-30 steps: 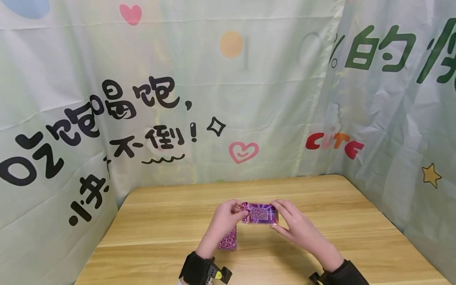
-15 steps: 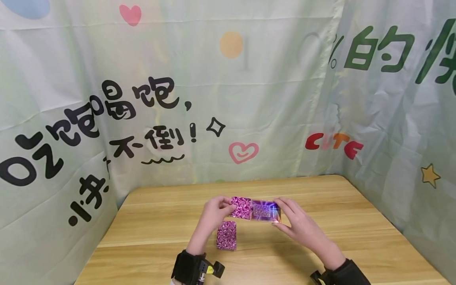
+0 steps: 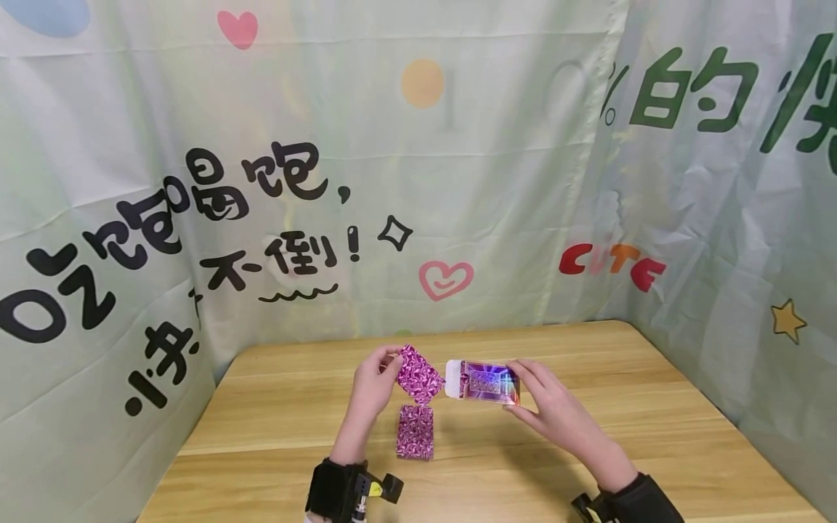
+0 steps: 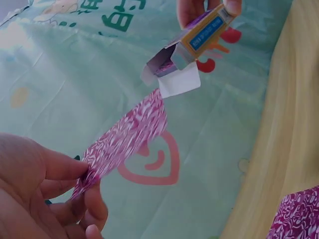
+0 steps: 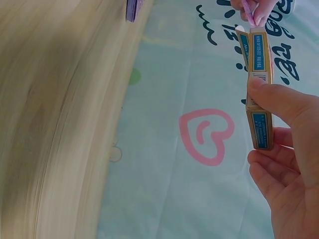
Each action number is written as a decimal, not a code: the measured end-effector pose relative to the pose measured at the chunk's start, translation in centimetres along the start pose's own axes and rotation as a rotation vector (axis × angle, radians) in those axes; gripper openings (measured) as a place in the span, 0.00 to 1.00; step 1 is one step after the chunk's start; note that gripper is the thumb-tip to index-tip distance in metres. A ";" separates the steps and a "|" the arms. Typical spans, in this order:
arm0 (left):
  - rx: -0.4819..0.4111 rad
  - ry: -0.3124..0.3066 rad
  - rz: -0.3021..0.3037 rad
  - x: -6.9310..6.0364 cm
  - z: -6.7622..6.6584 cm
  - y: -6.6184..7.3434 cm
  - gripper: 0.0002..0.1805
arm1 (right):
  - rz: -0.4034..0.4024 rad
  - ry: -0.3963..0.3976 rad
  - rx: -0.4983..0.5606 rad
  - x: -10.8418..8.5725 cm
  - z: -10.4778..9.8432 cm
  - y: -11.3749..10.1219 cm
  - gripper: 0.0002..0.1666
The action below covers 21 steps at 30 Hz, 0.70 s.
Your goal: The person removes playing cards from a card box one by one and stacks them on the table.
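Between thumb and fingers, my left hand (image 3: 374, 381) pinches a magenta-and-white patterned playing card (image 3: 420, 374) by its outer end. Whether it is one card or a few together, I cannot tell. The card hangs tilted, outside the flap end of a small shiny purple card box (image 3: 490, 383). My right hand (image 3: 546, 407) grips that box at its far end, thumb on one narrow edge and fingers on the other. In the left wrist view, the box's mouth is open, its white flap (image 4: 179, 81) folded out; a little magenta shows inside.
A stack of cards (image 3: 415, 433) with the same pattern lies on the wooden table (image 3: 294, 414), just below the held card. Behind the table hangs a printed cloth (image 3: 510, 181), and another cloth side (image 3: 732, 290) closes off the right.
My left hand has drawn the card leftward out of the box and tilted it. The box's white flap now shows. My right hand has shifted slightly right with the box.
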<state>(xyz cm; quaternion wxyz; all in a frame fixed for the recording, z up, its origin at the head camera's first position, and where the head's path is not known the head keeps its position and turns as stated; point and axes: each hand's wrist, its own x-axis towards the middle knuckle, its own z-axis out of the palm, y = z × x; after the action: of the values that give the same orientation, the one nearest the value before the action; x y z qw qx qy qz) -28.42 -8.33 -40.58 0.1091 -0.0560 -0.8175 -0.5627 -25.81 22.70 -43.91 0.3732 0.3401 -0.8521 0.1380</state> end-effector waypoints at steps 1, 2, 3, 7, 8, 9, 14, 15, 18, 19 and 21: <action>0.013 0.008 0.001 0.0 0.0 -0.1 0.12 | 0.001 -0.001 0.000 0.0 0.0 0.0 0.37; 0.024 0.013 -0.003 0.1 0.1 -0.2 0.12 | 0.002 -0.002 -0.001 0.0 0.0 0.0 0.37; 0.034 0.013 -0.010 0.1 0.2 -0.3 0.12 | 0.001 -0.003 -0.001 0.0 0.0 0.1 0.37; 0.098 -0.035 -0.045 0.4 0.5 -1.3 0.13 | -0.008 -0.002 -0.004 -0.1 0.1 0.2 0.37; 0.113 -0.062 -0.054 0.5 0.6 -1.7 0.13 | -0.012 -0.002 -0.005 -0.1 0.2 0.2 0.37; 0.127 -0.090 -0.055 0.6 0.7 -2.1 0.12 | -0.016 0.001 -0.006 -0.1 0.2 0.2 0.37; 0.177 -0.194 -0.073 0.7 1.7 -4.4 0.08 | -0.035 0.008 -0.001 -0.1 0.4 0.2 0.38; 0.184 -0.202 -0.078 0.7 1.9 -4.8 0.07 | -0.035 0.007 0.001 -0.1 0.4 0.2 0.38; 0.191 -0.211 -0.102 0.7 2.6 -5.9 0.05 | -0.029 -0.002 0.002 -0.1 0.5 0.1 0.38; 0.195 -0.209 -0.105 0.7 2.8 -6.2 0.04 | -0.026 -0.005 0.002 -0.1 0.5 0.1 0.38; 0.195 -0.203 -0.121 0.6 3.2 -6.7 0.04 | -0.019 -0.013 -0.002 -0.1 0.5 0.0 0.37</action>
<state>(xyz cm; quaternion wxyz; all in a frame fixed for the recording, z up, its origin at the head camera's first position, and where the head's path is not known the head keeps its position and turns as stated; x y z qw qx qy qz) -30.85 -7.78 -47.60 -0.0032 -0.0521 -0.8771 -0.4775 -26.03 22.57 -44.34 0.3692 0.3489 -0.8513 0.1316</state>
